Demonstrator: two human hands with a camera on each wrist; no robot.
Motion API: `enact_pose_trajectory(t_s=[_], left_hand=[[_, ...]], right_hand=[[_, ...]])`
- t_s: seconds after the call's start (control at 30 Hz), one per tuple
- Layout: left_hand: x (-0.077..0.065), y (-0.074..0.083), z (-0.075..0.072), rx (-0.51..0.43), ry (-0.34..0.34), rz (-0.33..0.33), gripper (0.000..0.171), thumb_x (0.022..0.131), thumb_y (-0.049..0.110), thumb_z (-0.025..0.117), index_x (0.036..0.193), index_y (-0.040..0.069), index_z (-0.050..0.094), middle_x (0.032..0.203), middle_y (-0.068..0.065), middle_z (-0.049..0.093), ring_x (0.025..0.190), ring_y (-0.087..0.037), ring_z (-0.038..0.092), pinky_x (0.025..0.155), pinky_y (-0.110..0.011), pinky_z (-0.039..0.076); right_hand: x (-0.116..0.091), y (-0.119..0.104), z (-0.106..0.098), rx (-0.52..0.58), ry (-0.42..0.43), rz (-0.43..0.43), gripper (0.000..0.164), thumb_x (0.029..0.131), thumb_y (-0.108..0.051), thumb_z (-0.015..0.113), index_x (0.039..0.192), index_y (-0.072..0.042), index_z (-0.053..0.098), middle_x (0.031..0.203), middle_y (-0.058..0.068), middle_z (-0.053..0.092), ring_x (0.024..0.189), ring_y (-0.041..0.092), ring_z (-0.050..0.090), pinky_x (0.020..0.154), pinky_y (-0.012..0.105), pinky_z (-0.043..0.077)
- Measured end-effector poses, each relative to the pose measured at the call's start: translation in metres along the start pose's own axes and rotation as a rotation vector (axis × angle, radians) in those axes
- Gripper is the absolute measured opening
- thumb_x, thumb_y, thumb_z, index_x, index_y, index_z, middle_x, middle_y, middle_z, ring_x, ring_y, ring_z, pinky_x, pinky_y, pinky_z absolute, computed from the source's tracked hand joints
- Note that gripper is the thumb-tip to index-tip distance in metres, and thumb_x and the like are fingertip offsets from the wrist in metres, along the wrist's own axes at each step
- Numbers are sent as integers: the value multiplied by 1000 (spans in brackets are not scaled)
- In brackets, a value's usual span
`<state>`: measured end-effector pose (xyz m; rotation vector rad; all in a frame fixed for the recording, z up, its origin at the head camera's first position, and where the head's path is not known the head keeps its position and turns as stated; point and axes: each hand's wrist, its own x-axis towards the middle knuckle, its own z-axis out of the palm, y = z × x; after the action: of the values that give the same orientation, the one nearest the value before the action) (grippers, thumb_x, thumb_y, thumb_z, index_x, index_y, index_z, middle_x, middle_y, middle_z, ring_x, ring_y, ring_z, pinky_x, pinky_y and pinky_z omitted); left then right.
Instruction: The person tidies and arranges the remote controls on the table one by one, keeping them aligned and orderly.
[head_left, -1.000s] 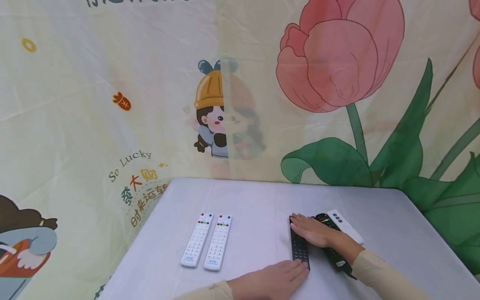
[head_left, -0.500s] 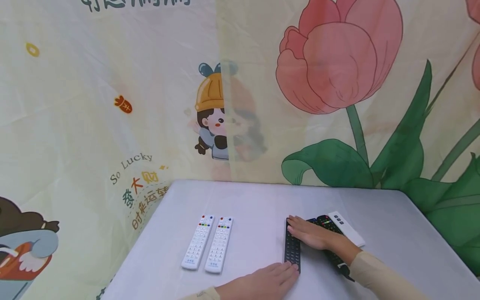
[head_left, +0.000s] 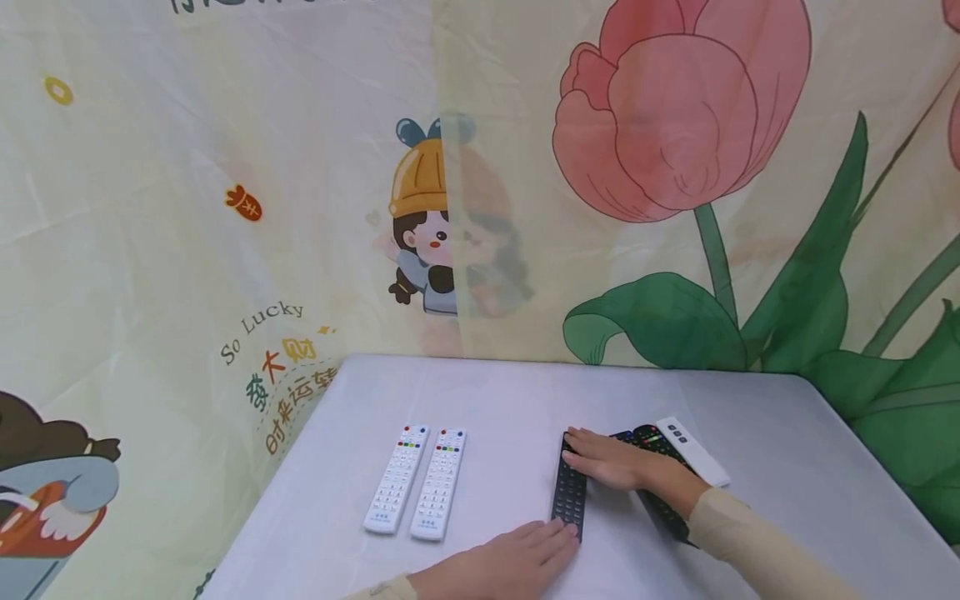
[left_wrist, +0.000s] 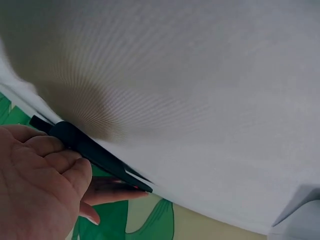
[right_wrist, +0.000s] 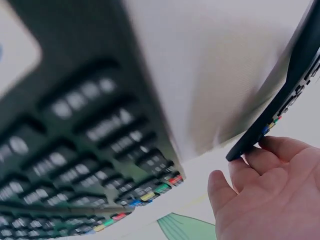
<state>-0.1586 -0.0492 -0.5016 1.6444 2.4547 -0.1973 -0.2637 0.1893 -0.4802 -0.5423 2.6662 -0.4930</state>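
White remotes point(head_left: 438, 485): two, side by side, just apart, buttons up on the worktop point(head_left: 510, 408).
Left hand point(head_left: 498, 562): fingers straight and close together, resting on the near end of the black remote point(head_left: 570, 492).
Black remote: buttons up on the worktop, mid-way along, well apart from the white pair.
Right hand point(head_left: 609, 461): fingers straight, laid over its far end.
Dark remotes point(head_left: 658, 442): two, partly hidden under the right forearm point(head_left: 675, 485).
Slim remote point(head_left: 696, 454): white, just beside them.
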Motion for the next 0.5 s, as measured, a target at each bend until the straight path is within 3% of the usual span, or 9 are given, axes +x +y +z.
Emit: enact_pose_trajectory(t_s=[0.2, 0.5], left_hand=[[-7, 0, -2, -29, -6, 6, 79, 101, 64, 20, 159, 11, 10, 167, -1, 12, 154, -12, 9, 121, -26, 21], [-22, -5, 9, -8, 27, 4, 79, 101, 63, 13, 159, 10, 14, 167, -4, 13, 154, -16, 12, 120, -29, 24]], right_hand=[[1, -7, -2, -9, -57, 12, 76, 101, -63, 26, 155, -9, 31, 164, 9, 23, 153, 31, 19, 120, 56, 19], [8, -23, 5, -56, -63, 9, 78, 99, -66, 28, 156, -13, 30, 165, 5, 23, 153, 27, 18, 121, 52, 21]])
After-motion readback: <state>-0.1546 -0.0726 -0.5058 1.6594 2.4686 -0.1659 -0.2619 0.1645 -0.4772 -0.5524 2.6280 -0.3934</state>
